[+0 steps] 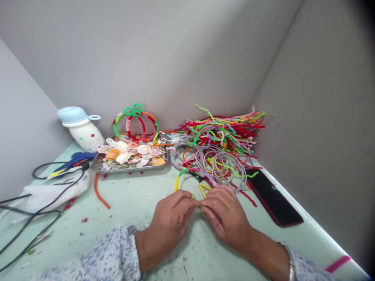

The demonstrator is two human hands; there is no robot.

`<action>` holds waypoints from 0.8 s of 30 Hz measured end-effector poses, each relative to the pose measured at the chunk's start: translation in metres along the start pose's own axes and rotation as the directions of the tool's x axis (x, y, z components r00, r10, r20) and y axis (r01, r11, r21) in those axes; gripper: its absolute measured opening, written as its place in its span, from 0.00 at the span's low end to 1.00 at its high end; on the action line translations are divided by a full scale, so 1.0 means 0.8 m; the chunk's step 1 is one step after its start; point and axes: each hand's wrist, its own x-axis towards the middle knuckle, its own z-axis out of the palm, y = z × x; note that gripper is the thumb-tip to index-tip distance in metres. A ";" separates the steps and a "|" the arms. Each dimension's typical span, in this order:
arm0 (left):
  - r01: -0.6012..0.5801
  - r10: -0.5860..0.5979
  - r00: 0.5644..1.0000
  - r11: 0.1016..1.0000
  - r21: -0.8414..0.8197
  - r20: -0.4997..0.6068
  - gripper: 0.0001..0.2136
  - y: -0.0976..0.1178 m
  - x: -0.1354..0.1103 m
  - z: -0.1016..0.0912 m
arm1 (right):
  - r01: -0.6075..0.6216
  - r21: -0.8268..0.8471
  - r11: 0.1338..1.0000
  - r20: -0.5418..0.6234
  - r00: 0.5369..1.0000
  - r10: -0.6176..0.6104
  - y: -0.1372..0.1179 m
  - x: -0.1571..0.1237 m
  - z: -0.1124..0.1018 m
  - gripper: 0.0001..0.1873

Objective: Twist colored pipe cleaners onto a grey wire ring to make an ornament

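My left hand and my right hand meet over the pale green table, fingertips pinched together on a small green pipe cleaner piece. Most of that piece is hidden by my fingers. Just beyond my hands lie yellow-handled pliers and a hoop wrapped in yellow and green fuzz. Several grey wire rings lie behind them.
A heap of coloured pipe cleaners fills the back right corner. A metal tray of seashells holds wrapped hoops. At left are a white spotted bottle, a blue glue gun and black cables. A dark phone lies at right.
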 end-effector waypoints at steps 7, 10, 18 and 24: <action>0.066 -0.068 0.996 0.997 0.031 0.056 0.08 0.003 0.002 0.001 | 0.026 -0.057 0.998 -0.005 1.000 -0.027 -0.001 0.000 0.000 0.06; 0.091 -0.094 0.993 0.995 0.046 0.075 0.08 0.004 0.002 0.001 | 0.043 -0.079 0.996 -0.017 0.999 -0.045 -0.002 0.002 -0.001 0.06; 0.033 -0.033 0.999 0.999 0.016 0.025 0.07 0.004 0.003 -0.001 | 0.050 -0.104 0.993 -0.037 0.998 -0.055 -0.003 0.003 -0.002 0.05; 0.041 -0.042 0.999 0.999 0.035 0.021 0.07 0.002 0.001 -0.001 | 0.045 -0.110 0.993 -0.025 0.999 -0.048 -0.002 0.003 -0.002 0.06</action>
